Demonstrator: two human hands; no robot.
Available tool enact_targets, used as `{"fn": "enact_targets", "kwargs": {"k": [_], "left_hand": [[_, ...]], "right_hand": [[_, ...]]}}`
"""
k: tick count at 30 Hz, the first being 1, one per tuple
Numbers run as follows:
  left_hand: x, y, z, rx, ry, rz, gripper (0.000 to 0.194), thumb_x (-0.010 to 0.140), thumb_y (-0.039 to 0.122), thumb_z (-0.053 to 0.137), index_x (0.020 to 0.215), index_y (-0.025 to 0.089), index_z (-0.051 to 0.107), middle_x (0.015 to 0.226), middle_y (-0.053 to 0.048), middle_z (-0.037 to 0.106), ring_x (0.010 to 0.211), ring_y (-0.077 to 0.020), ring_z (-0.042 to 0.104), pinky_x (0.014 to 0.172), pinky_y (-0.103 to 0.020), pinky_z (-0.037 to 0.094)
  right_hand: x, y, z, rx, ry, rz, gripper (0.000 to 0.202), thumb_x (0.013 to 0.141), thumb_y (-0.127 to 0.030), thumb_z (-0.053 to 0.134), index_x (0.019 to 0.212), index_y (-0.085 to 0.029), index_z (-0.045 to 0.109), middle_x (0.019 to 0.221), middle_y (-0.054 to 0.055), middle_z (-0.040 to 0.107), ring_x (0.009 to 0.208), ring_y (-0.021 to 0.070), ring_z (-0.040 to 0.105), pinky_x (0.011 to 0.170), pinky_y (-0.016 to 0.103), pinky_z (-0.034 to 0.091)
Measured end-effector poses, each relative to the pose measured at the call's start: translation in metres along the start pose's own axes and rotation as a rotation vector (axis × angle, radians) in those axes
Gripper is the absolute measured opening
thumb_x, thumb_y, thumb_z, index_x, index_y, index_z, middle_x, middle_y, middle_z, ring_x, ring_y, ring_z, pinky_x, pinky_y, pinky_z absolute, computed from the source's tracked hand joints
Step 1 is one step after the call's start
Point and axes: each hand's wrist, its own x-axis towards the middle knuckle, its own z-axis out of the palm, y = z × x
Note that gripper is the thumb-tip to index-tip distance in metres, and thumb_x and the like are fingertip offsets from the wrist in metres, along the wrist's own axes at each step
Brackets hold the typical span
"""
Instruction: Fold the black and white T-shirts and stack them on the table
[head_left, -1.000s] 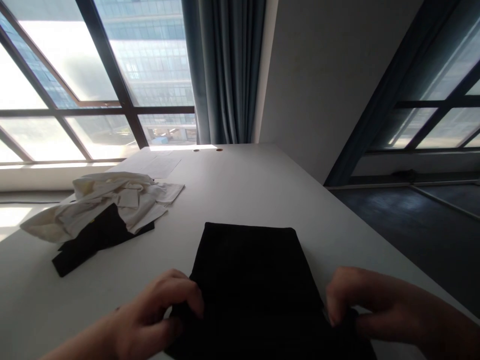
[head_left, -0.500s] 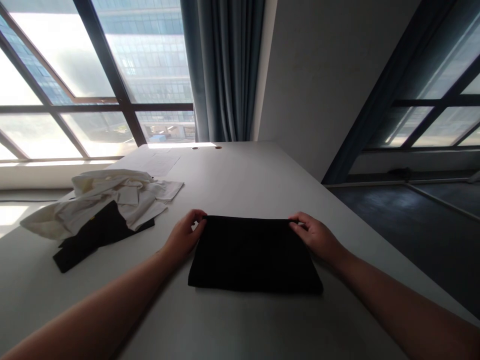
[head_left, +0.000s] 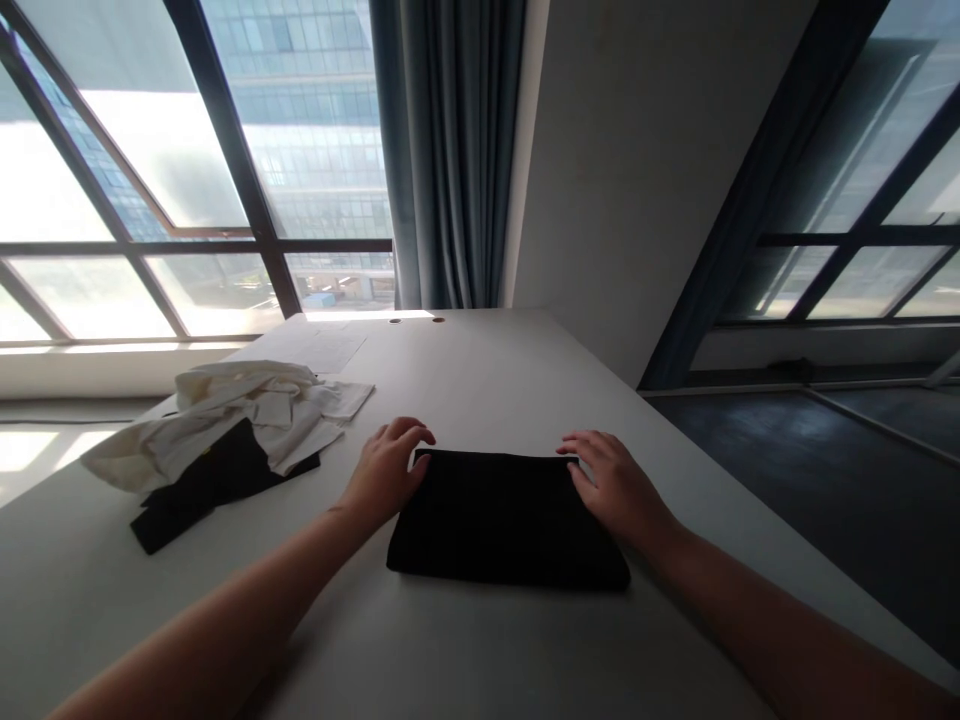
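Observation:
In front of me a folded black cloth (head_left: pixel 510 520) lies flat on the white table (head_left: pixel 480 390); its fold makes a neat block, and I cannot tell what garment it is. My left hand (head_left: pixel 391 465) is at its far left corner, thumb and fingers apart around the corner. At the far right corner is my right hand (head_left: pixel 600 475), its fingers spread and its thumb over the cloth's edge. Neither hand is closed on the cloth.
Crumpled white cloth (head_left: pixel 262 400) lies at the table's left side, with a black cloth piece (head_left: pixel 217 470) partly under it. Behind that is a sheet of paper (head_left: pixel 322 348). The table's right edge slants towards me, above a dark floor (head_left: pixel 787 460).
Both hands have let go of the far corners of the black cloth, and their fingers have spread. The view has tilted up slightly.

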Motion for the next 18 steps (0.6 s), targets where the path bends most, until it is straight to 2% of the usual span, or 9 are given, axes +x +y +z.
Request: {"fn": "enact_targets", "kwargs": {"k": [2, 4, 6, 8, 10, 14, 18], "left_hand": [[-0.006, 0.032, 0.001, 0.087, -0.048, 0.114, 0.023, 0.100, 0.029, 0.053, 0.115, 0.027, 0.071, 0.138, -0.007, 0.067, 0.123, -0.0293, 0.064, 0.110, -0.050, 0.047], [-0.012, 0.055, 0.014, 0.122, -0.109, 0.160, 0.037, 0.104, 0.038, 0.050, 0.136, 0.023, 0.064, 0.150, -0.010, 0.061, 0.137, -0.0318, 0.057, 0.116, -0.052, 0.044], [-0.016, 0.063, 0.033, 0.154, -0.192, 0.154, 0.052, 0.105, 0.044, 0.050, 0.150, 0.018, 0.054, 0.160, -0.014, 0.050, 0.149, -0.0344, 0.045, 0.124, -0.055, 0.035], [-0.018, 0.058, 0.049, 0.174, -0.262, 0.141, 0.060, 0.105, 0.048, 0.049, 0.157, 0.017, 0.048, 0.165, -0.015, 0.042, 0.155, -0.0339, 0.037, 0.128, -0.056, 0.028], [-0.017, 0.045, 0.056, 0.180, -0.296, 0.143, 0.063, 0.106, 0.051, 0.046, 0.159, 0.018, 0.045, 0.167, -0.013, 0.039, 0.157, -0.0321, 0.034, 0.130, -0.054, 0.026], [-0.013, 0.025, 0.051, 0.200, -0.317, 0.127, 0.065, 0.108, 0.056, 0.039, 0.161, 0.019, 0.043, 0.167, -0.012, 0.038, 0.159, -0.0311, 0.030, 0.131, -0.055, 0.022], [-0.007, 0.019, 0.042, 0.226, -0.355, 0.026, 0.063, 0.109, 0.053, 0.035, 0.161, 0.019, 0.042, 0.167, -0.011, 0.040, 0.159, -0.0308, 0.028, 0.130, -0.059, 0.023]], "right_hand": [[-0.008, -0.030, 0.000, -0.077, 0.007, -0.147, 0.031, 0.098, -0.022, 0.047, 0.113, -0.019, 0.074, 0.130, 0.013, 0.069, 0.126, 0.0294, 0.060, 0.120, 0.055, 0.040], [-0.017, -0.052, 0.008, -0.130, -0.098, -0.197, 0.038, 0.101, -0.023, 0.046, 0.130, -0.018, 0.070, 0.144, 0.013, 0.062, 0.137, 0.0297, 0.055, 0.125, 0.056, 0.033], [-0.023, -0.060, 0.021, -0.175, -0.251, -0.157, 0.048, 0.102, -0.029, 0.049, 0.147, -0.016, 0.060, 0.158, 0.015, 0.049, 0.148, 0.0327, 0.044, 0.126, 0.059, 0.031], [-0.024, -0.054, 0.034, -0.193, -0.400, -0.073, 0.059, 0.103, -0.038, 0.050, 0.158, -0.014, 0.050, 0.165, 0.016, 0.039, 0.153, 0.0335, 0.036, 0.127, 0.060, 0.030], [-0.022, -0.040, 0.041, -0.184, -0.489, -0.010, 0.065, 0.105, -0.045, 0.047, 0.162, -0.014, 0.043, 0.167, 0.015, 0.034, 0.155, 0.0310, 0.033, 0.128, 0.057, 0.028], [-0.019, -0.016, 0.042, -0.162, -0.502, 0.010, 0.067, 0.108, -0.052, 0.040, 0.165, -0.018, 0.039, 0.169, 0.011, 0.030, 0.158, 0.0278, 0.028, 0.131, 0.052, 0.024], [-0.019, -0.004, 0.040, -0.175, -0.491, 0.033, 0.066, 0.108, -0.052, 0.036, 0.164, -0.017, 0.040, 0.169, 0.010, 0.032, 0.157, 0.0281, 0.029, 0.131, 0.053, 0.023]]}}
